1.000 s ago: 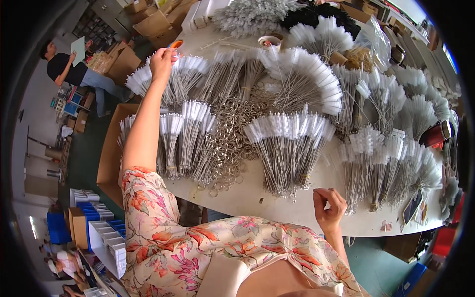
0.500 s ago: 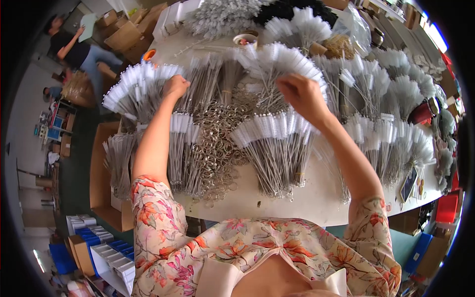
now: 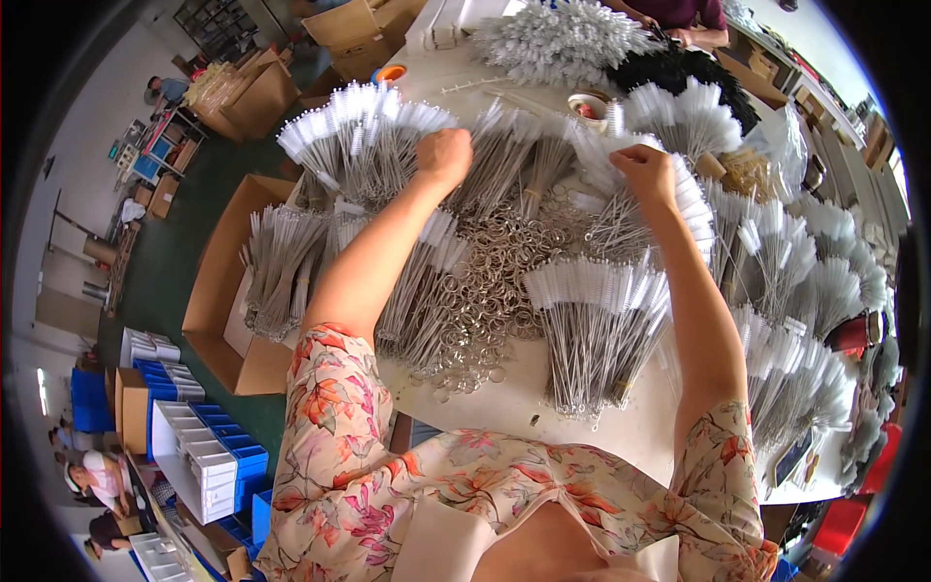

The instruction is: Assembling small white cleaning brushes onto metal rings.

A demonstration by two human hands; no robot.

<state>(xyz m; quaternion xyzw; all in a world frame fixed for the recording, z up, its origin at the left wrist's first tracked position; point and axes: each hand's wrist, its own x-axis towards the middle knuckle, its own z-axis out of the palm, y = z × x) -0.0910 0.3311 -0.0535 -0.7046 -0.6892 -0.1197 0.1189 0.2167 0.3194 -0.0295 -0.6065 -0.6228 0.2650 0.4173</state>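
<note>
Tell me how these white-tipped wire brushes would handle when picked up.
The wire brushes have thin, straight metallic stems, so they're probably light and fairly stiff. Crowded together, one might drag neighbours along.

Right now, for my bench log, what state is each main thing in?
Left hand: curled, grip hidden
Right hand: fingers bent, grip unclear
Center front brushes: fanned, bristles pointing away from the person
Metal rings: loose, heaped
Cardboard box: open
Cup: open-topped
Clear bag: crumpled
</note>
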